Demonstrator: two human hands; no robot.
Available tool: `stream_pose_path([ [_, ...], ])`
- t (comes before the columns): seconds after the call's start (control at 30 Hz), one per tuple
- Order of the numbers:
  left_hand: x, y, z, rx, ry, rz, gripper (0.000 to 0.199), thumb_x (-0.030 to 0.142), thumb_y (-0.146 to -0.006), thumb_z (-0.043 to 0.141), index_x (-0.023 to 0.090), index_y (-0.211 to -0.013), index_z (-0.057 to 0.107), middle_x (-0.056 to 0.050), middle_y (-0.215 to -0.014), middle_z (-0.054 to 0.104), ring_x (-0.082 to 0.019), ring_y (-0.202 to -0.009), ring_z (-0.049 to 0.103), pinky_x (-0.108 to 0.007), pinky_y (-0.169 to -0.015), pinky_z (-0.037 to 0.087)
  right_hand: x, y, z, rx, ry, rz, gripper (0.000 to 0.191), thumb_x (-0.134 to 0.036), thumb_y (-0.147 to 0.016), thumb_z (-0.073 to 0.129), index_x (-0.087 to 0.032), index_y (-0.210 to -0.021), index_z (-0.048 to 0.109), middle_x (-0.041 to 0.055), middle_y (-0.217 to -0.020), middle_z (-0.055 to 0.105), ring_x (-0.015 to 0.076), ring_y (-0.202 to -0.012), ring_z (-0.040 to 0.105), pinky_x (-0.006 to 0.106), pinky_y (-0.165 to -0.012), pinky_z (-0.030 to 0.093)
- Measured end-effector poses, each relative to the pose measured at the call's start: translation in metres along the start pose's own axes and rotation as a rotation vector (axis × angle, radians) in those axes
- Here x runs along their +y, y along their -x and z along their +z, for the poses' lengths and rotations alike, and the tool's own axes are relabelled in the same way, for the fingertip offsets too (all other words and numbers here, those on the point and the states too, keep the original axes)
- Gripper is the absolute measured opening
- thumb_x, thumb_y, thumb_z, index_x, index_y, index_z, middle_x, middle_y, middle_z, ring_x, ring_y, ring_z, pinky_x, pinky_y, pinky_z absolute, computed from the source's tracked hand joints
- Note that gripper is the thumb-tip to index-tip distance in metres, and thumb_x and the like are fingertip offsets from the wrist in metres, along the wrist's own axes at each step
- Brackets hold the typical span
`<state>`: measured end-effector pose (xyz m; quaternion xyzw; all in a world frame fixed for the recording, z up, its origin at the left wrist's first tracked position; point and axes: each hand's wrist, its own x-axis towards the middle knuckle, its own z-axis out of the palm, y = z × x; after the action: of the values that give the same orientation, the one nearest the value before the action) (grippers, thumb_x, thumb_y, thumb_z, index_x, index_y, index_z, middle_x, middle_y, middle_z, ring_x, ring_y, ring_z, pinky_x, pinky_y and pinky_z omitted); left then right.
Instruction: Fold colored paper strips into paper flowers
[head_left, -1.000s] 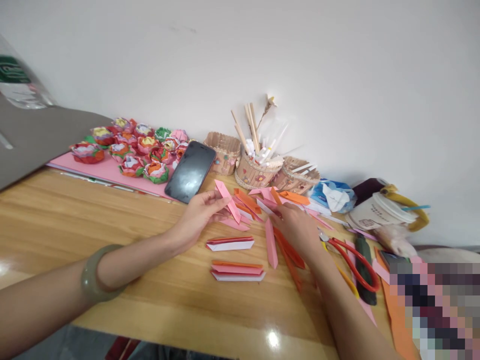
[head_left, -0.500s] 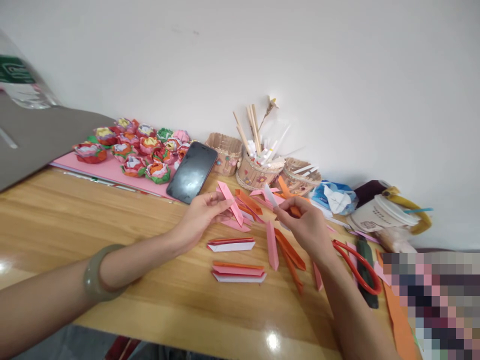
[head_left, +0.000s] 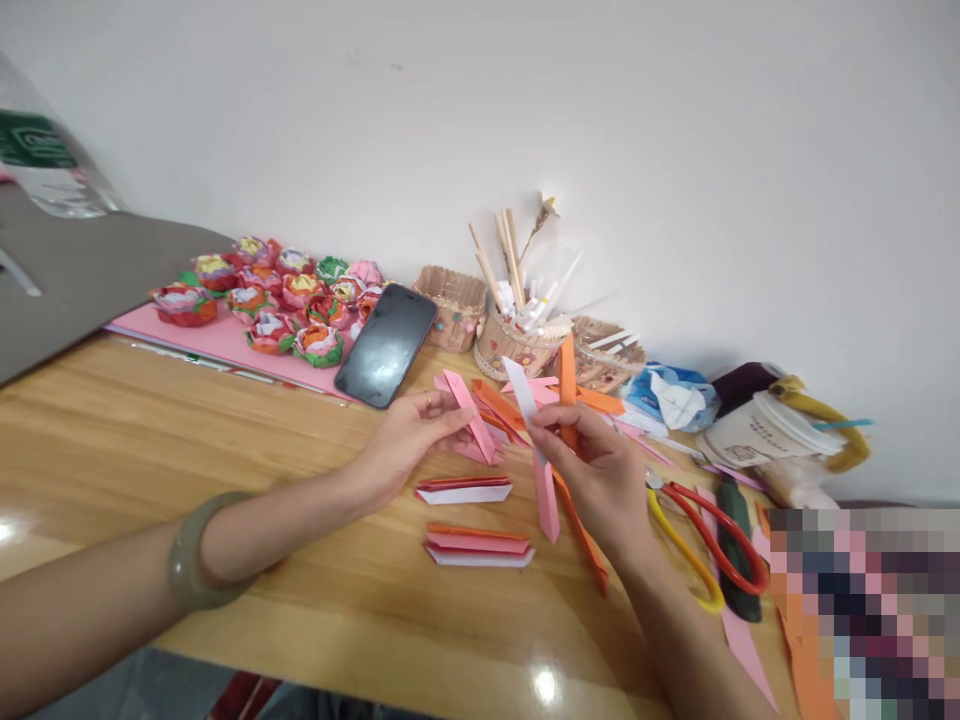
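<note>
Between thumb and fingers, my left hand (head_left: 416, 435) pinches a folded pink paper strip (head_left: 470, 415), tilted over the table. My right hand (head_left: 596, 470) holds a white folded paper strip (head_left: 518, 388) at its fingertips. An orange folded strip (head_left: 568, 375) stands up from the same hand, between its fingers. Below the hands lie two nested stacks of folded strips, a red-and-white one (head_left: 465, 489) and an orange, pink and white one (head_left: 480, 546). A loose pink strip (head_left: 546, 500) and an orange strip (head_left: 589, 545) rest beside them, partly behind my right hand.
Several paper flowers (head_left: 270, 331) sit on pink sheets at the left, beside a phone (head_left: 386, 345). Decorated stick baskets (head_left: 510, 345) stand along the wall. Scissors with red and yellow handles (head_left: 712, 545), a tissue pack (head_left: 667, 395) and a white tub (head_left: 757, 430) are at the right.
My right hand has moved slightly left and down, bringing the white strip nearer the pink one. The orange strip now stands upright in it. The left hand has shifted slightly right.
</note>
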<state>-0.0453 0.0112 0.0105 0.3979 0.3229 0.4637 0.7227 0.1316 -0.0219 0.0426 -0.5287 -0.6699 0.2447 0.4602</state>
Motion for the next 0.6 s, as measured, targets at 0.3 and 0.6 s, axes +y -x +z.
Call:
stream_pose_path([
  [0.3, -0.002, 0.000, 0.000, -0.018, -0.028, -0.008, 0.020, 0.027, -0.068, 0.071, 0.012, -0.081, 0.068, -0.006, -0.082, 0.071, -0.017, -0.074, 0.065, -0.034, -0.077, 0.052, -0.002, 0.008, 0.006, -0.009, 0.103, -0.100, 0.004, -0.018, -0.079, 0.060, -0.020, -0.082, 0.059, -0.0012, -0.072, 0.061, 0.0115, -0.062, 0.054, 0.023, -0.058, 0.045],
  [0.6, -0.002, 0.002, 0.003, -0.026, -0.052, 0.017, 0.018, 0.025, -0.065, 0.072, 0.014, -0.079, 0.070, -0.004, -0.081, 0.071, -0.016, -0.074, 0.065, -0.031, -0.074, 0.051, -0.008, 0.011, 0.012, -0.041, 0.294, -0.246, 0.005, -0.015, -0.080, 0.058, -0.020, -0.080, 0.059, 0.0005, -0.069, 0.062, 0.0122, -0.059, 0.057, 0.024, -0.056, 0.048],
])
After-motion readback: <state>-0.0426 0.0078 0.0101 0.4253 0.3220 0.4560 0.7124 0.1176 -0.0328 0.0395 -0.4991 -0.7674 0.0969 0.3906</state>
